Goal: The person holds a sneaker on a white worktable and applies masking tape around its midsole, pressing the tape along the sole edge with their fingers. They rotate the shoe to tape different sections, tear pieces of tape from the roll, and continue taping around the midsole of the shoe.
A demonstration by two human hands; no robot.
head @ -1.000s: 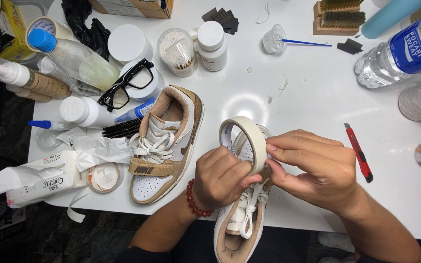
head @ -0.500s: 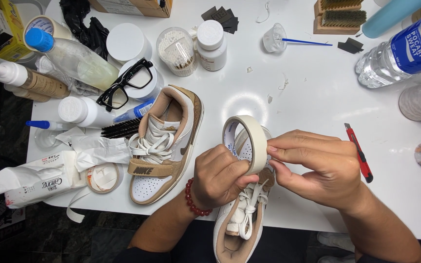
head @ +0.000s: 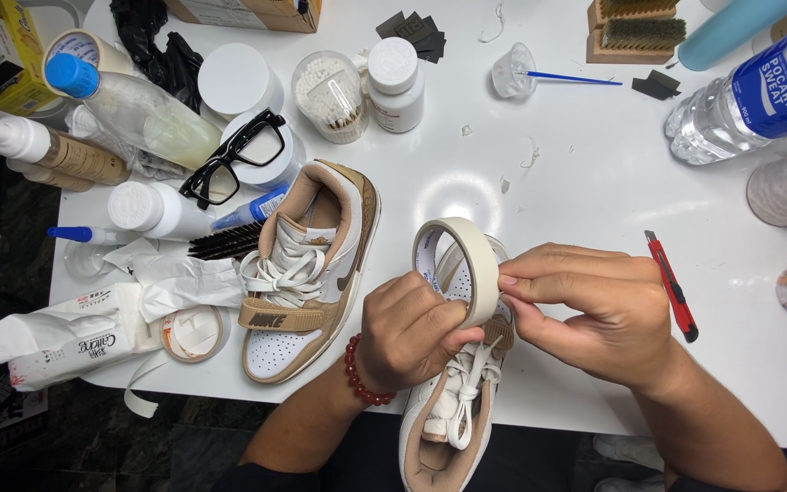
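I see my left hand [head: 409,330] grasping a roll of cream masking tape [head: 463,266], fingers curled around its lower rim so the roll stands on edge with its hole facing the camera. My right hand [head: 601,305] meets it from the other side, thumb and forefinger pinched on the roll's outer face at the right edge. Both hands are clenched on the tape, and they nearly touch across it. A red bead bracelet [head: 358,372] sits on my left wrist.

Directly under both hands lies a white and tan sneaker [head: 451,419], heel toward me and overhanging the near edge of the white counter [head: 585,173]; its white laces show just below my left fingers. The tape roll is held above this shoe's front part, which it hides.

Just left of my left hand sits the matching sneaker [head: 307,273], flat on the counter, opening upward. Further left of it are a flat roll of tape [head: 193,333], a white wipes packet [head: 66,333] and a dark comb-like brush [head: 226,242]. Beyond that shoe, away from me, lie black-framed glasses [head: 231,169] among white bottles and jars.

Just right of my right hand is a red utility knife [head: 671,282], apart from the fingers. Well beyond it, at the far right, lies a clear water bottle [head: 740,105] with a blue label.
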